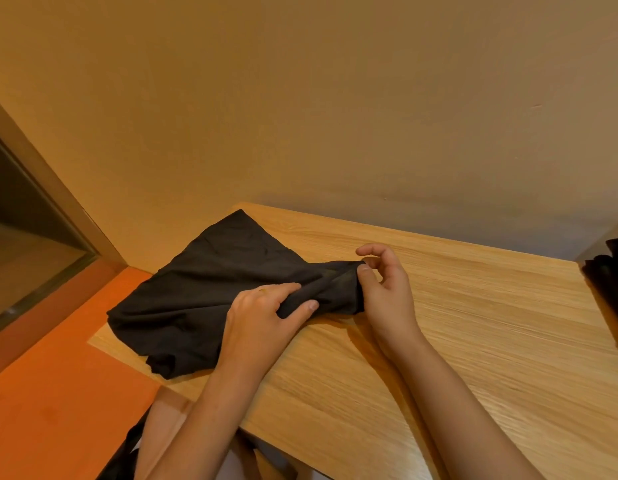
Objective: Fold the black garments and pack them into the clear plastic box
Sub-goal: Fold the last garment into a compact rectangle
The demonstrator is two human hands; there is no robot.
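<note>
The black garment (203,289) lies on the left part of the wooden surface (474,323), spread mostly flat and wrinkled. Its far corner reaches almost to the back corner of the surface by the wall, and its left side covers the surface's left edge. Towards the right it narrows into a raised, bunched ridge of cloth.

The left hand (266,317) grips this ridge from the near side, fingers curled over the top and thumb pressed against the fabric below. The right hand (387,289) is just beside it at the garment's right end, pinching the edge of the cloth between thumb and fingers. Its index finger is lifted clear of the cloth and loosely bent. Both forearms come in from the bottom of the view, bare, crossing the near edge of the surface.

To the right of the hands the wood grain shows bare. At the far right edge of the view there is more dark fabric (609,282), well apart from the hands and cut off by the frame; its shape cannot be told.

A plain wall (335,98) rises behind the surface. On the left is a dark window with a wide frame (41,188), and below it an orange floor (58,393). Something black (124,455) hangs below the surface at the bottom left.
</note>
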